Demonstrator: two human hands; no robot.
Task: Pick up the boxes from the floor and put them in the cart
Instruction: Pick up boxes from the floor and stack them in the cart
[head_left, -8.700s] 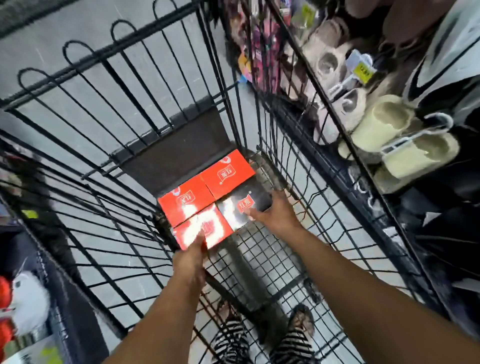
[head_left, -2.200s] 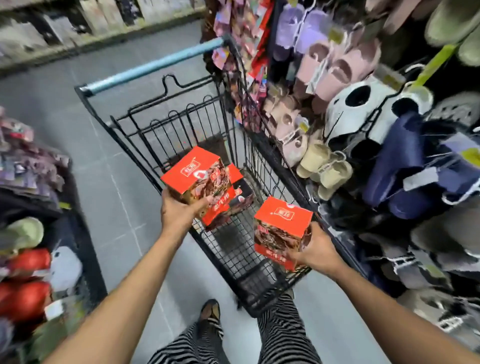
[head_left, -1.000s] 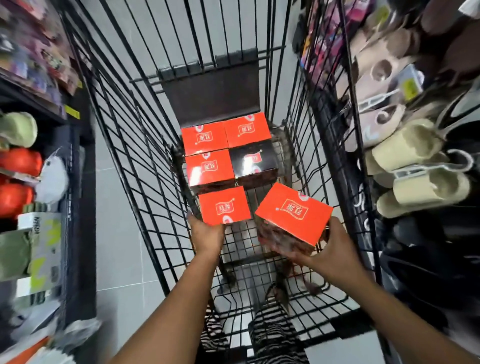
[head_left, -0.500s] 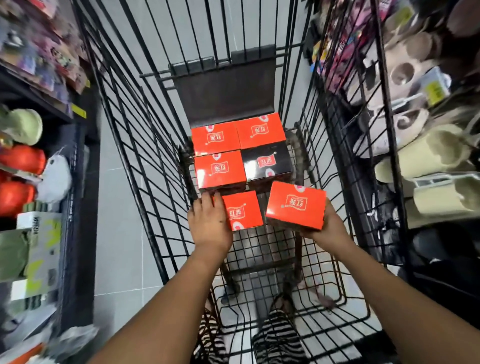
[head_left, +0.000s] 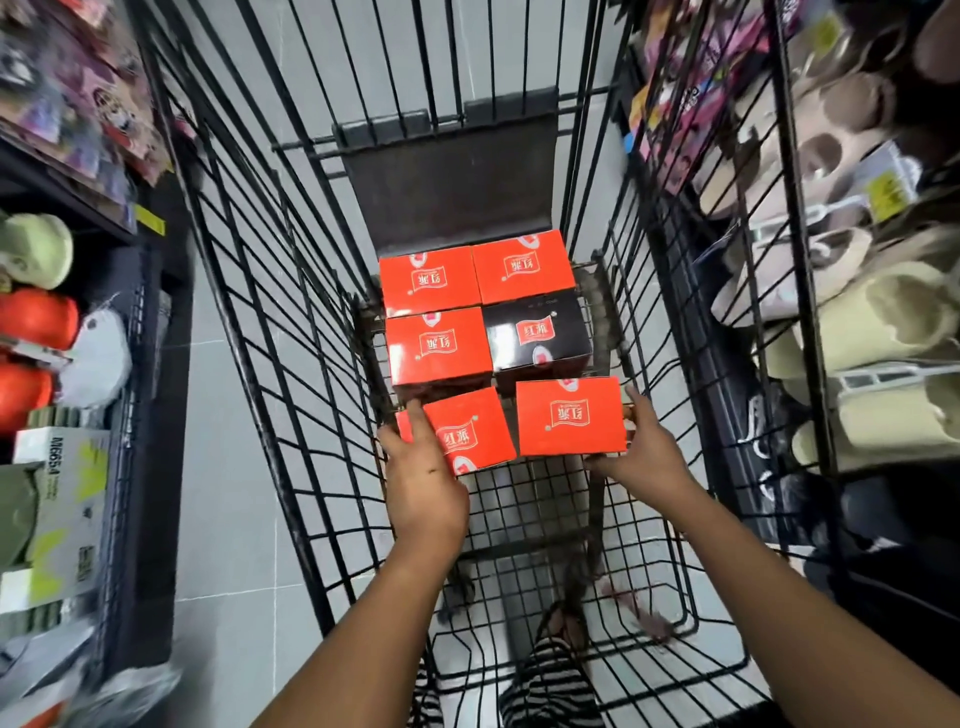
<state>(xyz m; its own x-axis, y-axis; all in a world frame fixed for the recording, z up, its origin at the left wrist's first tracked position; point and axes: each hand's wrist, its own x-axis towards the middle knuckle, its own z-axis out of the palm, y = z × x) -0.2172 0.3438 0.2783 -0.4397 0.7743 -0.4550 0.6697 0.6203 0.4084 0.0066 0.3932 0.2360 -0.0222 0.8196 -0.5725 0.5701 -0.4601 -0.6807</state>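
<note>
Several boxes lie on the floor of the black wire cart (head_left: 291, 332). Two red boxes (head_left: 428, 280) sit at the far end, then a red box (head_left: 439, 345) beside a black box (head_left: 535, 332). In the near row a red box (head_left: 470, 434) lies slightly skewed on the left, and my left hand (head_left: 423, 480) rests flat on its near left corner. My right hand (head_left: 641, 449) grips the right side of another red box (head_left: 571, 415), which looks level with the row.
A dark flap (head_left: 447, 176) stands at the cart's far end. Shelves with slippers (head_left: 883, 312) crowd the right side. A rack with toys and a white carton (head_left: 57, 514) lines the left. Grey floor tiles (head_left: 228, 519) show between. My striped trousers (head_left: 550, 680) appear below the cart.
My right hand has brought its red box down and forward beside the black box, into the near row. My left hand slid further over the left red box.
</note>
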